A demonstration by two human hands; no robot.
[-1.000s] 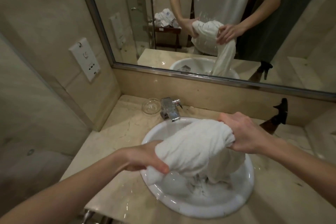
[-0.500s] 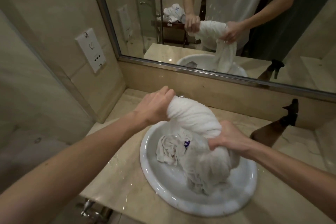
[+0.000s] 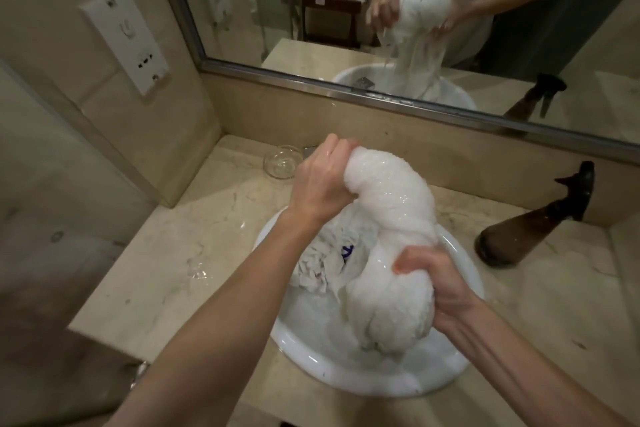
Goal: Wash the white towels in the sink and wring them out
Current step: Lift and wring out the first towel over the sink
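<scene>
Nearest to us, our right hand [image 3: 438, 282] is clenched tight round the lower end of a thick white towel [image 3: 393, 229], its loose bulk hanging below the fist into the round white sink [image 3: 346, 367]. The towel is twisted into a glistening wet rope that arches up and to the left — there our left hand [image 3: 323, 182] is closed in a fist round its upper end, raised above the far rim of the basin. Both forearms reach in from the bottom of the view, bare. Under the arch a second white towel [image 3: 322, 265] lies crumpled in the basin, with a small blue mark showing among its folds. The sink is set in a beige marble table [image 3: 166, 274], wet with small splashes to the left of the basin. To the right of the sink a brown spray bottle [image 3: 530, 225] with a black trigger head stands on the table, leaning in the wide-angle view. Beyond our left hand a small clear glass dish [image 3: 278, 161] sits near the back wall — the tap is mostly hidden behind the fist. On the left wall is a white socket plate [image 3: 124, 36]. Farthest off, the mirror [image 3: 346, 10] shows the same twisted towel held in both hands, and a heap of white cloths on a dark wooden stand [image 3: 330, 15].
</scene>
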